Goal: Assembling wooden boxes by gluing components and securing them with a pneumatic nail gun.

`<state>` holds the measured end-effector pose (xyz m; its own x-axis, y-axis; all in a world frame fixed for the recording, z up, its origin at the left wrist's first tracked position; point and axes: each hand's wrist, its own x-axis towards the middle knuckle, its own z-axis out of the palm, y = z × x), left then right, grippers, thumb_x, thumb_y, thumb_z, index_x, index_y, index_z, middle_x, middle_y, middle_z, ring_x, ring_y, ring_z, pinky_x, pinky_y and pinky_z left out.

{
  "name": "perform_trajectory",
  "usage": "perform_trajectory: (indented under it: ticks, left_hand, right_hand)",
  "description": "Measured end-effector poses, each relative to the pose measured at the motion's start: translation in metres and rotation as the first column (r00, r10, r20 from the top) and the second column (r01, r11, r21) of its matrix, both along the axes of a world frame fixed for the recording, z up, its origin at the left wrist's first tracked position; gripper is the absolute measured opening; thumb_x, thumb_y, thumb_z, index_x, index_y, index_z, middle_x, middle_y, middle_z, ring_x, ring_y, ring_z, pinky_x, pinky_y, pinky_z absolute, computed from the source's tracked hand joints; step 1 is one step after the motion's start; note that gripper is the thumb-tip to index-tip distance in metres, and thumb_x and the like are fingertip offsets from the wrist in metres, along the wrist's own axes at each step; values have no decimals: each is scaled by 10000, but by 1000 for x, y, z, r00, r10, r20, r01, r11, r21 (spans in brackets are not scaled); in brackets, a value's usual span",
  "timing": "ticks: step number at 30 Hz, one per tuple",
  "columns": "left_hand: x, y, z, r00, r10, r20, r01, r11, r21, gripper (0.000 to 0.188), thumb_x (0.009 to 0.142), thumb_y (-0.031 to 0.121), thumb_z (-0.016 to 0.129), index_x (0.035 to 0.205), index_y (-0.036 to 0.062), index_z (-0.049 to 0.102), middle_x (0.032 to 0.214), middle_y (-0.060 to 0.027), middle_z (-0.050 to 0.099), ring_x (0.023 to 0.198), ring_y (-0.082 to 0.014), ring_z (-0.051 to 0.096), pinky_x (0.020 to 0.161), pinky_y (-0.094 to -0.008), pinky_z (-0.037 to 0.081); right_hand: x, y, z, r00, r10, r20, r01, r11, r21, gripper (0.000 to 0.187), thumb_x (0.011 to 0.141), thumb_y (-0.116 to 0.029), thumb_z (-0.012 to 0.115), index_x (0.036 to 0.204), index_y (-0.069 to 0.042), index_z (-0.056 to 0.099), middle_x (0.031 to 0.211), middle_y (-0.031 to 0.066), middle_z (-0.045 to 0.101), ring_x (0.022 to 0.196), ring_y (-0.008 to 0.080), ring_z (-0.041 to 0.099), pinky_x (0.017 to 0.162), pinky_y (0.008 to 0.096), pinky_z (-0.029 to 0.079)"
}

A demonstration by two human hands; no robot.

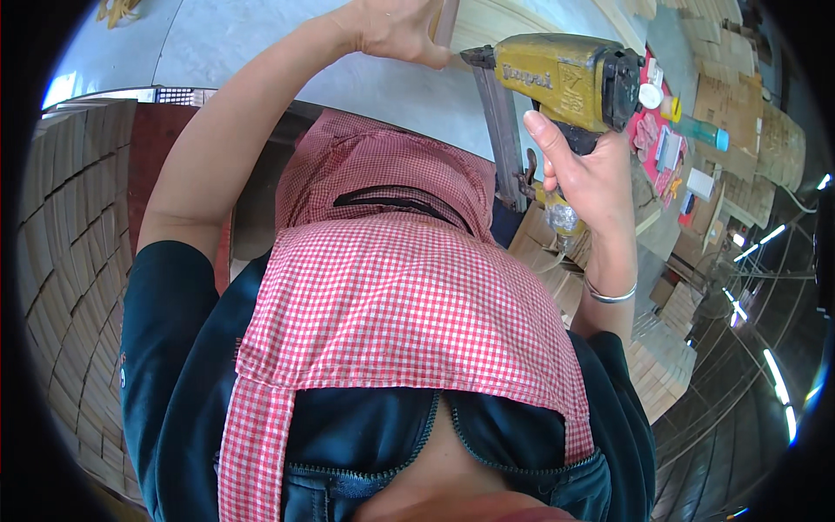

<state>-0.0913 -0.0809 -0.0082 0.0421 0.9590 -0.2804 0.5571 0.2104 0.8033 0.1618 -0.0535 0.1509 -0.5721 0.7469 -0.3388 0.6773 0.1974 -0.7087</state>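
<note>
My right hand (587,174) is wrapped round the grip of a yellow and black pneumatic nail gun (557,80), thumb up along the handle. The gun lies sideways, its dark nose pointing left at the end of a brown wooden strip (446,24). My left hand (396,30) reaches across the table to that strip, its thumb against the near end; the upper frame edge cuts off its other fingers. The gun's long magazine (499,126) slants down toward the table edge. Below the grip hangs an air fitting (561,217) wrapped in shiny tape.
A pale grey-blue table (252,43) spans the top, with light wooden boards (504,26) beyond my hands. Stacked wood (74,252) stands at the left. On the right are a teal bottle (700,132), a pink cloth (645,135) and cardboard (722,104).
</note>
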Motion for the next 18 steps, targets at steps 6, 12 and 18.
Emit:
perform_trajectory:
  ticks: [6,12,18]
  left_hand:
    - [3,3,-2,1000,-11,3,11,998,57,1010,637,229,797,1509,0,343,1378,-271,469,1222,-433,525,1069,-467,461]
    - [-10,-7,-9,999,-4,49,-10,960,281,1026,672,211,769,1550,-8,284,1467,-291,412,1308,-449,473,1120,-474,419]
    - [3,-48,-20,945,245,219,-323,816,480,954,718,167,717,1550,-15,286,1538,-299,342,1389,-457,400,1164,-480,370]
  right_hand:
    - [-1,0,-2,998,-41,37,42,999,-13,255,911,-227,772,912,24,725,578,17,602,414,94,477,403,234,371]
    - [-22,6,0,996,68,60,-73,994,78,269,909,-233,776,916,31,725,580,14,592,414,93,476,401,235,381]
    - [-44,21,0,992,88,87,-99,988,119,283,907,-238,780,944,37,726,581,13,592,414,89,474,399,233,391]
